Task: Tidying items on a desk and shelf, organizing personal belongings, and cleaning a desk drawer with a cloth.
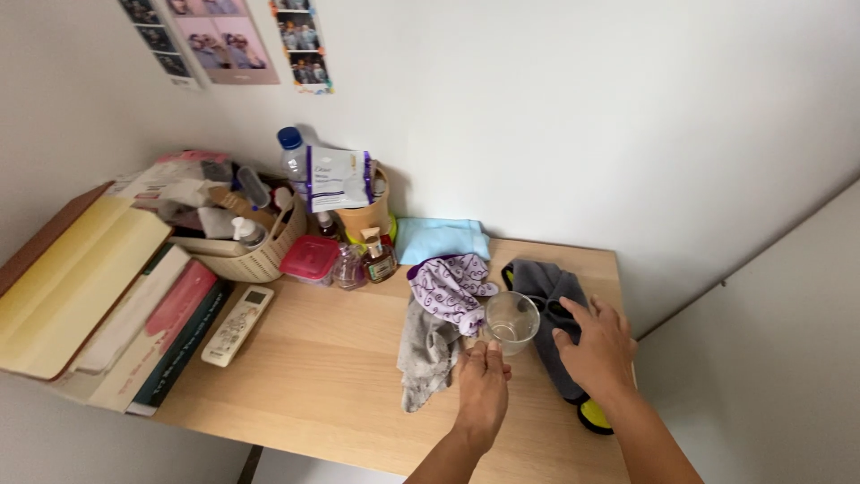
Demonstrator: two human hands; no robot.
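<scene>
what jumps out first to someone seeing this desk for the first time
Two bare hands meet at a clear drinking glass on the wooden desk: the left hand at its near side, the right hand resting on a dark cloth beside it. At the back left, a cream basket crammed with toiletries stands next to stacked books.

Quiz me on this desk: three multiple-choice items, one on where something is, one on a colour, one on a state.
1. Where is the clear glass?
A. between the two hands
B. in the basket
C. on the books

2. What colour is the lid of the small box beside the basket?
A. green
B. red
C. black

3. What state is the glass in?
A. tipped over
B. upright
C. broken

Answers: 1 A, it stands between the left hand and right hand. 2 B, the lid shows red. 3 B, its open rim faces up.
</scene>
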